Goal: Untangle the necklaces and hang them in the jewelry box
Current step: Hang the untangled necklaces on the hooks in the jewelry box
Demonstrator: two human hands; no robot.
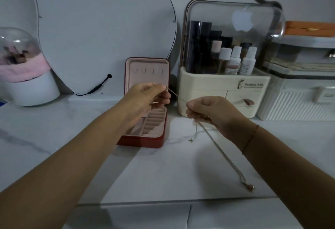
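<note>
Necklaces (pixel 224 156), head view: one short taut length runs between the two pinches. The left hand (pixel 148 96) nips its end between thumb and forefinger; the right hand (pixel 208 112) nips it further along, other fingers curled. Below the right pinch a twisted strand trails to a pendant (pixel 251 187) on the counter (pixel 163 174), a shorter pale strand beside it. The jewelry box (pixel 141 141) stands open just behind the left pinch. Risk: drawing the pinches apart probably tightens the twist, and a slipped pinch drops the lot.
</note>
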